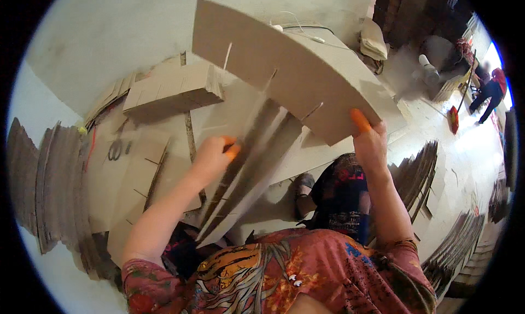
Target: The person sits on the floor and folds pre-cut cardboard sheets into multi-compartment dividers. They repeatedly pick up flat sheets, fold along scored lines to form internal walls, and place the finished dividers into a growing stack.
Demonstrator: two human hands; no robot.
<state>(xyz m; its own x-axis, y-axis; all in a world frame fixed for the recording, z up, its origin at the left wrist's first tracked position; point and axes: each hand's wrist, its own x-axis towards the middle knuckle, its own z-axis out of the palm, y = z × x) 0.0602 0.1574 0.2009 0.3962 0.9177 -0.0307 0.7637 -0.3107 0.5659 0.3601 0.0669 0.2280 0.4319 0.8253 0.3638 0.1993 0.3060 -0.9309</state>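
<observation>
Slotted cardboard strip [284, 68] held aloft, one broad face toward the viewer. Its long axis runs obliquely from upper left to lower right; the far end points up and to the left, the near end toward the wearer's right side. Three narrow slits open along its lower edge. The right hand [371, 144] grips the strip at its near right-hand end, an orange-covered digit [359, 120] pressed on the face; most of the strip extends forward and to the left of this hand. The left hand [214, 156], fingers curled in, lies below the strip and well apart from it, beside blurred cardboard slats [249, 169] that slope toward the lap; whether it holds or touches them cannot be told. Beyond the left hand, a block of stacked cardboard [175, 91] rests on its side. Further cardboard stacks stand at the far left [61, 177] and right [414, 174]. In the right background, another person [493, 92] bends forward.
</observation>
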